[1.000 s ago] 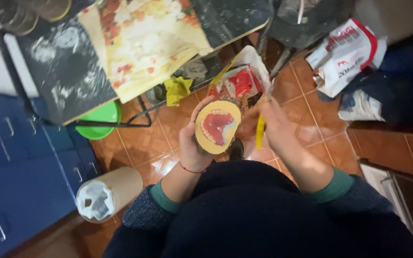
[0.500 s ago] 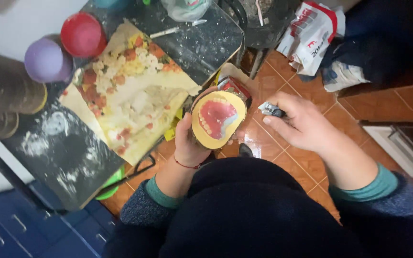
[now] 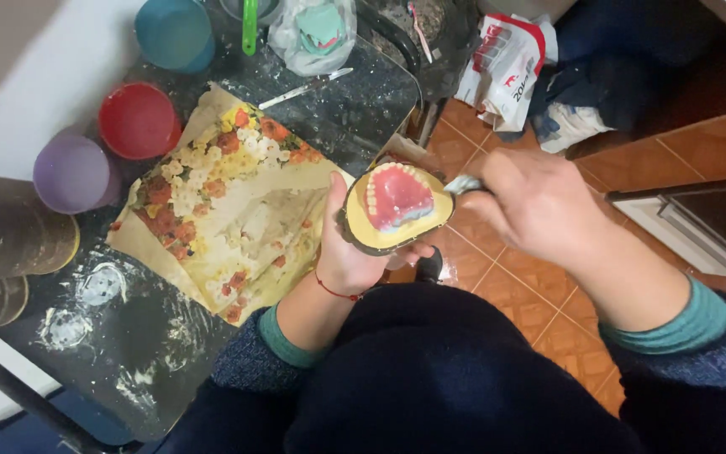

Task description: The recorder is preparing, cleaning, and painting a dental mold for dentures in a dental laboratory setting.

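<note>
The left hand (image 3: 348,244) grips a yellow dental cast (image 3: 395,208) with pink gums and white teeth, held over the floor (image 3: 539,303) of orange tiles just right of the desk (image 3: 153,345). The right hand (image 3: 535,206) is closed around a small tool (image 3: 464,183) whose tip touches the cast's right edge. The dark desk is dusted with white powder; a flowered paper (image 3: 220,210) lies on it. At its far left stand red (image 3: 138,120), purple (image 3: 73,174) and teal (image 3: 175,34) cups. A white bag (image 3: 506,67) lies on the far floor.
</note>
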